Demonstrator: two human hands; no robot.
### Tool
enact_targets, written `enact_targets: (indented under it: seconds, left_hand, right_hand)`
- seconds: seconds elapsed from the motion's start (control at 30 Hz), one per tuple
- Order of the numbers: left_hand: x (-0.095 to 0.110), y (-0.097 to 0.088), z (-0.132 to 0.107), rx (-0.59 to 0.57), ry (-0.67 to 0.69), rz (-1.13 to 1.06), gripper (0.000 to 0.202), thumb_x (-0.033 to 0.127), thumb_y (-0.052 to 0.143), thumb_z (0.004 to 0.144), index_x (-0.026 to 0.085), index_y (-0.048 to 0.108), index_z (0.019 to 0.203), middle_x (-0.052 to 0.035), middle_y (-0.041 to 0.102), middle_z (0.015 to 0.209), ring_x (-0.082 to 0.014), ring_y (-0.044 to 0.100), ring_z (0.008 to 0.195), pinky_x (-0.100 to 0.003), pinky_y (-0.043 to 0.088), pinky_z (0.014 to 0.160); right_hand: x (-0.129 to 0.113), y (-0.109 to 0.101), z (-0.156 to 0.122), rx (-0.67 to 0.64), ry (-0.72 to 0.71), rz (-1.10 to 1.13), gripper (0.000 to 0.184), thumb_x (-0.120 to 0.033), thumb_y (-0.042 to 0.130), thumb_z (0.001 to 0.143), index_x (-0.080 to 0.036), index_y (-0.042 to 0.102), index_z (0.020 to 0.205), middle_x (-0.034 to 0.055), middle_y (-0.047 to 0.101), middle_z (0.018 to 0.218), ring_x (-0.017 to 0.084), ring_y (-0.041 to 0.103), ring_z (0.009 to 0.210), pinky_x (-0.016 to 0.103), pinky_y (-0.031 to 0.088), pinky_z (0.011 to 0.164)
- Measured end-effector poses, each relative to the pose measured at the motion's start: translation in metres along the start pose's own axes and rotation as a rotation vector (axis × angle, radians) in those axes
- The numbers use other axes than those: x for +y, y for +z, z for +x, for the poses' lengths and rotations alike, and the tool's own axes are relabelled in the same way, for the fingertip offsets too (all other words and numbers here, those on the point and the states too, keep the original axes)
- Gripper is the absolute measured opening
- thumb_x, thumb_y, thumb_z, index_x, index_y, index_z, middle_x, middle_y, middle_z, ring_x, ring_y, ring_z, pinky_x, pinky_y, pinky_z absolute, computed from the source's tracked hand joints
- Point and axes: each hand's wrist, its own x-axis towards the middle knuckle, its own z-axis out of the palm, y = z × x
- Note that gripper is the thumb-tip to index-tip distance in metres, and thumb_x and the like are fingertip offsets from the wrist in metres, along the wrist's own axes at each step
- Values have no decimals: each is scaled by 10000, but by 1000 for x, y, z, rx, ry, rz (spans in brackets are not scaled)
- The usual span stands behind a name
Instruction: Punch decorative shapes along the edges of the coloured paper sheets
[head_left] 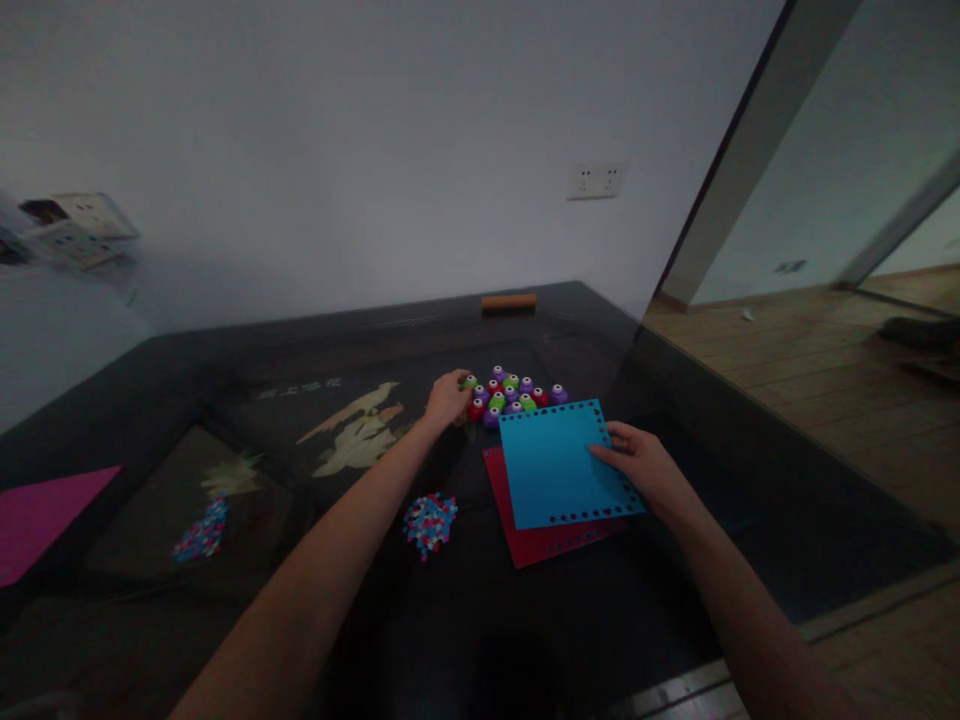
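My right hand [637,465] pinches the right edge of a blue sheet of paper [559,470], its thumb on top. Dark punched holes run along several edges of this sheet. Partly under it is a red sheet [529,545], also with holes along its lower edge. My left hand [448,398] reaches to the left end of a cluster of small purple, red and green craft punches [512,396], each with a white, dark-dotted top. Its fingers are curled at a green craft punch [470,382]; their grip is partly hidden. Near my left forearm lies a pile of blue, pink and white paper bits [430,523].
A second pile of paper bits [202,530] and a pink sheet [52,515] lie at the left of the glossy black table [420,650]. A brown bar [508,302] rests by the back edge, before a white wall [360,170] with a socket [596,181].
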Motion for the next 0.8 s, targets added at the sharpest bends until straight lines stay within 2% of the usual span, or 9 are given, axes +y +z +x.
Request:
enact_targets:
  seconds: [0.07,0.17,0.23,0.33,0.43,0.5,0.57,0.67,0.8]
  left_hand:
    - [1,-3,-3,14,19,-27,293,304,546,909,169,556,1169,-95,577,1185,-215,599,987,-417,516,832]
    - [3,-11,-15,60,45,-61,267,194,517,904,144,573,1161,-113,608,1173,-205,612,983,-355,492,879]
    - [7,-19,-31,91,70,-78,300,134,482,890,130,565,1179,-127,612,1182,-201,618,979,-328,478,894]
    - [16,-32,-68,93,155,-101,309,119,457,884,152,567,1171,-107,599,1199,-193,591,1043,-332,455,935]
    - [27,-41,-114,29,259,-108,294,115,488,869,199,586,1133,-57,606,1173,-182,551,1107,-341,424,985]
    - [32,-43,-142,-42,376,-69,296,127,479,879,200,569,1151,-65,586,1191,-196,525,1139,-379,422,995]
    - [37,-43,-162,-105,419,-2,294,155,484,890,200,563,1170,-79,565,1219,-208,525,1133,-389,445,973]
    - [42,-42,-176,-189,434,111,328,185,522,883,177,549,1209,-114,510,1302,-247,485,1191,-409,430,996]
    - [48,-40,-180,-240,434,183,389,237,550,882,161,517,1262,-133,470,1352,-266,447,1244,-412,401,1035]
  right_hand:
    - [-1,1,0,12,-8,-8,326,-318,776,610,-191,674,891,48,733,786,226,683,651,374,561,600]
    - [-1,2,0,8,-27,-1,339,-306,783,595,-188,670,892,51,734,818,222,681,674,363,560,611]
    - [0,4,-1,0,-22,0,358,-296,784,594,-185,662,912,46,732,810,217,676,668,357,556,605]
    - [1,6,-1,21,13,-22,377,-272,785,592,-185,650,933,42,730,784,215,669,641,351,546,584]
    - [2,9,-1,39,33,-45,379,-257,776,605,-192,641,954,37,727,773,211,665,623,347,538,572]
    - [3,10,0,39,40,-63,384,-250,770,610,-196,637,967,36,726,779,211,664,619,351,536,565]
    - [4,12,0,43,43,-83,387,-241,768,607,-197,637,969,37,725,780,211,662,615,351,532,554]
    - [6,13,0,54,33,-113,381,-228,763,604,-192,638,962,35,721,766,205,658,612,341,530,545]
    - [9,14,2,40,32,-153,368,-218,740,628,-189,632,979,33,718,767,196,657,615,327,537,548]
